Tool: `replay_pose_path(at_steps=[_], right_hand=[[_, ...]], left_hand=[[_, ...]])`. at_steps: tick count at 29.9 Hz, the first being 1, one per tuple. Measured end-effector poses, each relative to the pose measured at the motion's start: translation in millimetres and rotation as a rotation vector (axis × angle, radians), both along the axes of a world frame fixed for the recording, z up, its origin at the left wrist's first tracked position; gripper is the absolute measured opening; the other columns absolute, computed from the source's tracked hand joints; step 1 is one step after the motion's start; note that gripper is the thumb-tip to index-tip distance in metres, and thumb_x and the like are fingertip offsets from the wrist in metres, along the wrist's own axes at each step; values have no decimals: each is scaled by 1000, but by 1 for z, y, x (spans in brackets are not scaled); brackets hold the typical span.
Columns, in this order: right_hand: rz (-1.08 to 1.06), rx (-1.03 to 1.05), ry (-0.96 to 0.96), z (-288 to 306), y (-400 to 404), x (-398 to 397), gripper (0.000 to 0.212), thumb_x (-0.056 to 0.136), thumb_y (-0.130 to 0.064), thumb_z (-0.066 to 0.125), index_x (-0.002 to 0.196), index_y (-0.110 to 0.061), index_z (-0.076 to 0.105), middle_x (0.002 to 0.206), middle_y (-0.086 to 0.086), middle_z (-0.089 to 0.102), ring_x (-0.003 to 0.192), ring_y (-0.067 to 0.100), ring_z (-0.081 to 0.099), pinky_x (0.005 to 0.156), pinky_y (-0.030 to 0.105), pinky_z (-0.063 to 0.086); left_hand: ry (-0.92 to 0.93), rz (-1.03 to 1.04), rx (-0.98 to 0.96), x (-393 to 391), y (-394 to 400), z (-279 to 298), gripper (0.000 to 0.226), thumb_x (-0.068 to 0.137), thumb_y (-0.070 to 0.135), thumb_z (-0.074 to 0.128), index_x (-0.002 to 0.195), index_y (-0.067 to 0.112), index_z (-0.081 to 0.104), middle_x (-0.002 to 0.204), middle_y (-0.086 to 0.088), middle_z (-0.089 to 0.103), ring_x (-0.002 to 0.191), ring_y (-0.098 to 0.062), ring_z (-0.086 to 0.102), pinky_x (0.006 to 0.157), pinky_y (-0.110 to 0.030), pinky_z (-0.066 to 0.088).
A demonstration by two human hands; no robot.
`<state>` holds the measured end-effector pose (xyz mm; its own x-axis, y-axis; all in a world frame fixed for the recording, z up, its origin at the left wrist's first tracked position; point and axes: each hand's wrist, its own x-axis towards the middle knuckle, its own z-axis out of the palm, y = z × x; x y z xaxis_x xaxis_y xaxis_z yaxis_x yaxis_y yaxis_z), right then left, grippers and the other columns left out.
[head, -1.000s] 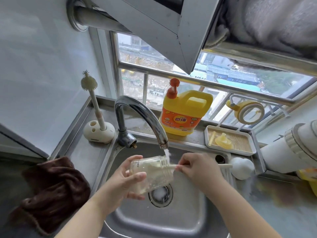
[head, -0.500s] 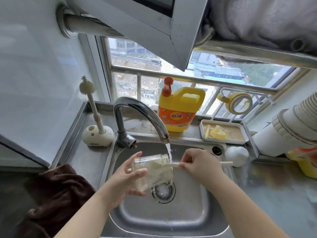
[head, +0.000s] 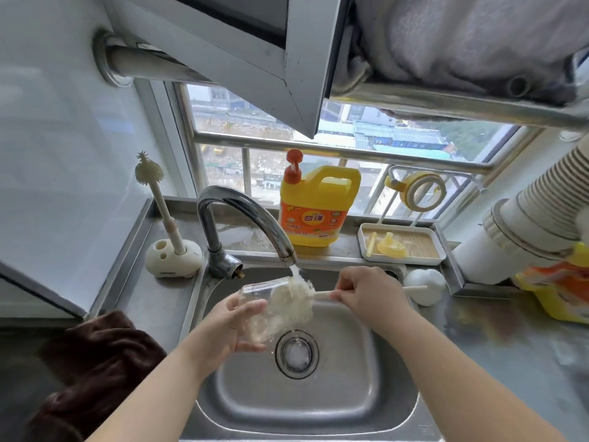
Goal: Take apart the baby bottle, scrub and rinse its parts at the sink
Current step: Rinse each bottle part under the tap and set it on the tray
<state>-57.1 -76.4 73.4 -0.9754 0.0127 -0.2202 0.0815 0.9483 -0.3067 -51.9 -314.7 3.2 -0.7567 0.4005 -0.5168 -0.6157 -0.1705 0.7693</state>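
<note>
Bottle body, clear and lying sideways over the sink, sits in the curled fingers of the left hand under the tap, its stream hitting the open mouth. Right hand pinches the pale handle of a brush whose bristle head fills the bottle's neck. Behind on the bench: yellow detergent jug, a tray holding a yellow part, a second brush in its stand; a brown cloth lies at left.

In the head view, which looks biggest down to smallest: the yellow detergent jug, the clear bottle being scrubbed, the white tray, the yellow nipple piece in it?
1. yellow detergent jug
2. white tray and clear bottle: too alike, and the bottle is nearer
3. yellow nipple piece
</note>
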Motion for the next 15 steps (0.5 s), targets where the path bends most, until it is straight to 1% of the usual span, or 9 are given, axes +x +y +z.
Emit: replay_pose_path(at_steps=[1, 3, 4, 7, 8, 10, 11, 13, 15], right_hand=[[34, 11, 5, 0, -4, 0, 19, 85, -44, 61, 82, -25, 63, 80, -10, 65, 76, 12, 59, 70, 30, 49], [108, 26, 19, -3, -15, 3, 18, 86, -42, 61, 82, -25, 62, 80, -9, 65, 78, 14, 59, 68, 28, 45], [121, 27, 27, -2, -15, 3, 18, 86, -42, 60, 81, -25, 61, 81, -9, 65, 79, 14, 59, 67, 28, 43], [76, 17, -7, 5, 4, -5, 17, 86, -42, 61, 83, -25, 63, 87, -9, 66, 81, 13, 59, 66, 27, 40], [81, 22, -15, 6, 5, -7, 17, 86, -42, 61, 84, -25, 63, 89, -9, 66, 83, 13, 59, 67, 27, 41], [148, 38, -16, 3, -5, -7, 18, 86, -43, 60, 83, -26, 62, 88, -8, 67, 83, 14, 60, 69, 28, 45], [178, 46, -14, 1, -10, -6, 18, 86, -44, 60, 83, -26, 62, 87, -8, 67, 82, 15, 61, 70, 29, 47], [162, 38, -34, 2, -6, -7, 18, 86, -44, 61, 83, -27, 62, 88, -8, 66, 82, 14, 61, 70, 29, 48], [104, 12, -44, 5, 5, -10, 17, 86, -43, 61, 83, -26, 63, 88, -9, 66, 82, 14, 60, 70, 29, 48]], left_hand=[[-6, -9, -3, 1, 3, 2, 59, 58, 35, 83, 110, 15, 63, 110, -12, 62, 87, -27, 62, 53, -35, 58], [-11, -36, -7, 5, 9, 3, 68, 54, 39, 83, 113, 13, 61, 108, -15, 64, 88, -29, 63, 55, -36, 57], [-13, -36, -5, 6, 9, 2, 72, 52, 40, 83, 115, 13, 60, 111, -19, 63, 90, -31, 63, 55, -36, 57], [-29, -14, 9, 8, 3, 1, 80, 53, 40, 86, 121, 10, 56, 128, -26, 51, 101, -38, 59, 57, -37, 58], [-34, -16, 1, 9, 4, 1, 82, 51, 41, 87, 120, 10, 56, 123, -27, 50, 98, -37, 56, 57, -37, 58], [-38, -26, -13, 12, 9, 3, 84, 43, 45, 91, 112, 10, 58, 107, -21, 51, 91, -33, 52, 57, -37, 57], [-33, -27, -10, 12, 11, 3, 85, 40, 46, 91, 111, 11, 58, 105, -18, 52, 91, -33, 53, 57, -37, 57], [-24, -2, -3, 12, 8, 5, 93, 37, 46, 92, 116, 11, 57, 111, -18, 58, 95, -35, 60, 55, -38, 58], [-32, 32, 8, 11, 4, 5, 93, 37, 43, 92, 118, 11, 58, 120, -17, 60, 101, -37, 62, 55, -39, 59]])
